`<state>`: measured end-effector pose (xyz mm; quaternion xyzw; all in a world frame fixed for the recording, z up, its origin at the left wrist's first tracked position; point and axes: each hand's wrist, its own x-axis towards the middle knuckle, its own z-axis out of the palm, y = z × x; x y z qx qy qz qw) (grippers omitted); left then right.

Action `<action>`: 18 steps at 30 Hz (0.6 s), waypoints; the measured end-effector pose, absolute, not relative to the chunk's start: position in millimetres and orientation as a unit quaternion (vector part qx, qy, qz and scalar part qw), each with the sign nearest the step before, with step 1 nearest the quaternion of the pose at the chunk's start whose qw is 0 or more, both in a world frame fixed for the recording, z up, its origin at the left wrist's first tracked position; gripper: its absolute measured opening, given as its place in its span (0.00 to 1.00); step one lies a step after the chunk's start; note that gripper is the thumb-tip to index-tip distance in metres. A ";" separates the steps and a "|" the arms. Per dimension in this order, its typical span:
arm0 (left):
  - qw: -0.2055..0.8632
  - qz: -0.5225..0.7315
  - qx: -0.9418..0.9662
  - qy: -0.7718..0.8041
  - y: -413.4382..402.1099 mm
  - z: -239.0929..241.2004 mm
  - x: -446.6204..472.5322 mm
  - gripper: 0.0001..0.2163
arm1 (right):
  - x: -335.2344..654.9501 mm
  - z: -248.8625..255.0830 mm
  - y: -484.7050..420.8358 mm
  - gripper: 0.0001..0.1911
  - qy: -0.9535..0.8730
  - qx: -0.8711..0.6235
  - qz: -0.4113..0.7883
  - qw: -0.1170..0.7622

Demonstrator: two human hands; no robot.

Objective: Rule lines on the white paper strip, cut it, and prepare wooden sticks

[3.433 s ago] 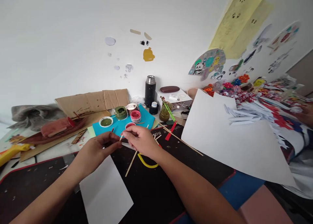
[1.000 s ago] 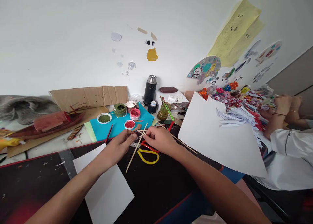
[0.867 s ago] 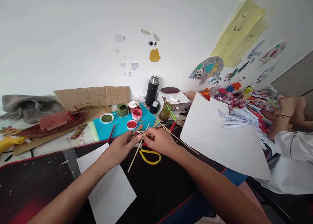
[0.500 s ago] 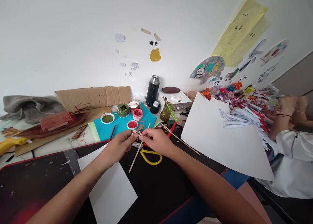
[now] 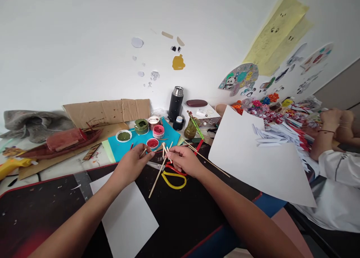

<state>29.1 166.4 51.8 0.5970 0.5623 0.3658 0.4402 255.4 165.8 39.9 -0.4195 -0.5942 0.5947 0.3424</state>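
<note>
My left hand (image 5: 131, 164) pinches a short wooden stick piece (image 5: 143, 152) over the black mat. My right hand (image 5: 182, 161) is closed on a couple of short stick pieces (image 5: 165, 149) that point up from its fingertips. The two hands are a little apart. A long wooden stick (image 5: 158, 172) lies on the mat between them. Yellow-and-red scissors (image 5: 172, 174) lie just under my right hand. Open pots of red paint (image 5: 152, 143) and green paint (image 5: 123, 136) stand on a blue sheet (image 5: 135, 143) just beyond my fingers.
A white sheet (image 5: 128, 216) lies by my left forearm, a large white sheet (image 5: 253, 156) to the right. A black flask (image 5: 174, 104), brush jar (image 5: 190, 129), cardboard (image 5: 107, 110) and red model boat (image 5: 60, 141) stand behind. Another person's arms (image 5: 326, 134) work at far right.
My hands, which were joined on the crossed sticks, have drawn apart. The left now holds one short piece and the right holds the others, raised upright.
</note>
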 end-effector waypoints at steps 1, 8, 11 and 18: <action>0.430 0.366 0.603 0.564 166.6 50.8 30.6 0.21 | 255.3 40.6 165.6 0.21 -0.586 -0.408 0.607 0.348; 0.451 0.367 0.618 0.529 168.1 51.5 38.5 0.26 | 244.2 42.8 162.6 0.23 -0.532 -0.365 0.668 0.372; 0.493 0.361 0.619 0.495 165.6 56.3 36.2 0.31 | 241.5 45.2 162.0 0.23 -0.516 -0.353 0.685 0.375; 0.513 0.339 0.629 0.476 162.3 63.6 29.0 0.25 | 236.9 41.8 164.7 0.23 -0.487 -0.343 0.706 0.384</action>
